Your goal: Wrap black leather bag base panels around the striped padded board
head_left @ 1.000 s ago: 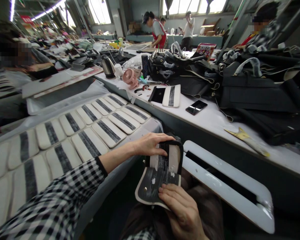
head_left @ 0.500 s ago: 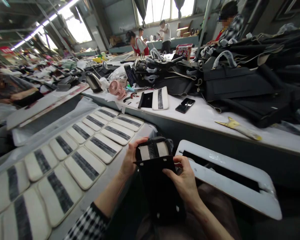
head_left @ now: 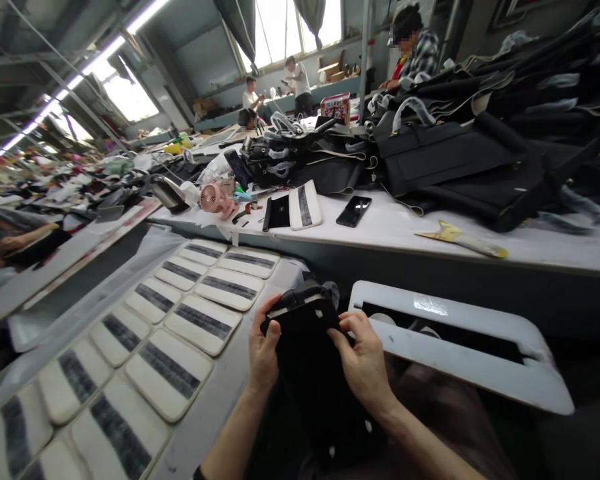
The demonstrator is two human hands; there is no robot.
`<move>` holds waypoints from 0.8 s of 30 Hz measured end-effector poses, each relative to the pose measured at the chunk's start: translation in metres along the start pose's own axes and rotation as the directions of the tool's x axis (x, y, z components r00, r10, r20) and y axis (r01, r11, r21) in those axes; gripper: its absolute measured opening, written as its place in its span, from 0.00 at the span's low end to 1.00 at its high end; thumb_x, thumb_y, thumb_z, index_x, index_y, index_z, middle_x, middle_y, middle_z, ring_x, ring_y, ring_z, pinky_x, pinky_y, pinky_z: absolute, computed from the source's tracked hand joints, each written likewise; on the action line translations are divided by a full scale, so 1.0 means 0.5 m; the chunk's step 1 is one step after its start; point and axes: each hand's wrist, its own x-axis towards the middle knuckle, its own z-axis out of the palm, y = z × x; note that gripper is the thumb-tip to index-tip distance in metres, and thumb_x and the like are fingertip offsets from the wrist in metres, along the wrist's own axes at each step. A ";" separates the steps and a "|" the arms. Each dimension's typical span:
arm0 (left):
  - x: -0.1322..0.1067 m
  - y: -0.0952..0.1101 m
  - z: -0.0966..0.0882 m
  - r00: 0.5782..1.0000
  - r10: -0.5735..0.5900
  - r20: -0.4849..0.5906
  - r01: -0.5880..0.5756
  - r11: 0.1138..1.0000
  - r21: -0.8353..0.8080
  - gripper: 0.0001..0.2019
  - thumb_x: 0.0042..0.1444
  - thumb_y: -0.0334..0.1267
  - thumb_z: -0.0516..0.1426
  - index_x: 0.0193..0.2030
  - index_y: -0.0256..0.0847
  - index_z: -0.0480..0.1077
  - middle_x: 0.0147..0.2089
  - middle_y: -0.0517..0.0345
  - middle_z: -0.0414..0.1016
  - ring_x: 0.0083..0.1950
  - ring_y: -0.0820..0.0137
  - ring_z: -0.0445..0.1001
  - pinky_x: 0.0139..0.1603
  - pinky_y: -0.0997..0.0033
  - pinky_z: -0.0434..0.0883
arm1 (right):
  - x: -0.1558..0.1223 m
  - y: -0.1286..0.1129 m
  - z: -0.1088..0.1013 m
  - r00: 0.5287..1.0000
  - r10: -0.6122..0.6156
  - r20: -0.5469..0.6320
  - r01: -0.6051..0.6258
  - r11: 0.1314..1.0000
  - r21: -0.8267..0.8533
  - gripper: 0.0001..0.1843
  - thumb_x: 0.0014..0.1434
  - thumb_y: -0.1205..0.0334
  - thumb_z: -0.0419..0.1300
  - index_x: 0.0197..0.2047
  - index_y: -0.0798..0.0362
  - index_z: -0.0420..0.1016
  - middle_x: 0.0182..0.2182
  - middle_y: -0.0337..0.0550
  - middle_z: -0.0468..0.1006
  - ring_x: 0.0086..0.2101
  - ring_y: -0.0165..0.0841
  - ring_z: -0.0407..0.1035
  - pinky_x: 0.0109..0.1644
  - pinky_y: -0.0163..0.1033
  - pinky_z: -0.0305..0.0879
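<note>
A long black fabric panel point(head_left: 317, 373) hangs down toward my lap, with small white marks near its top and bottom. Its upper end lies over a black-edged piece point(head_left: 300, 293), of which only a thin pale strip shows. My left hand point(head_left: 265, 343) pinches the upper left corner, thumb in front and fingers behind. My right hand point(head_left: 363, 347) grips the upper right edge in the same way. To the left, white rounded pads point(head_left: 170, 373) with dark stripes lie in rows on a grey surface.
A white slotted board point(head_left: 460, 347) stands to my right. Across the bench point(head_left: 290, 243) lie a phone point(head_left: 354, 211), a pink fan point(head_left: 216, 200), a metal kettle point(head_left: 169, 193), a yellow-ended tool point(head_left: 463, 239) and heaped black bags point(head_left: 445, 153). Other people work farther back.
The black panel's top has come up over the pale piece with the dark stripe, now mostly covered. My left thumb has moved onto the front. The camera view has shifted right.
</note>
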 end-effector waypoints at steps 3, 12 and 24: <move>-0.003 -0.004 0.011 1.000 -0.005 -0.031 0.005 1.000 0.007 0.24 0.59 0.51 0.59 0.59 0.45 0.65 0.57 0.51 0.72 0.54 0.62 0.73 0.53 0.66 0.71 | -0.007 -0.010 -0.002 0.999 0.004 -0.054 -0.004 1.000 -0.008 0.10 0.61 0.67 0.57 0.29 0.51 0.63 0.34 0.39 0.69 0.36 0.33 0.65 0.40 0.38 0.62; -0.002 -0.003 0.023 0.988 -0.086 -0.126 0.093 0.994 0.050 0.21 0.57 0.52 0.61 0.53 0.45 0.66 0.41 0.60 0.75 0.39 0.71 0.74 0.40 0.75 0.72 | -0.025 -0.032 -0.008 0.997 0.000 -0.082 0.003 0.999 0.038 0.10 0.61 0.68 0.58 0.27 0.51 0.66 0.32 0.39 0.71 0.35 0.32 0.67 0.40 0.38 0.62; 0.000 -0.001 0.025 0.989 -0.095 -0.110 0.104 0.992 0.078 0.20 0.57 0.53 0.61 0.49 0.45 0.64 0.37 0.62 0.74 0.34 0.71 0.73 0.35 0.75 0.72 | -0.009 -0.033 -0.001 0.990 0.123 -0.070 -0.124 0.992 -0.015 0.16 0.52 0.56 0.69 0.39 0.51 0.70 0.34 0.39 0.74 0.36 0.35 0.68 0.42 0.40 0.64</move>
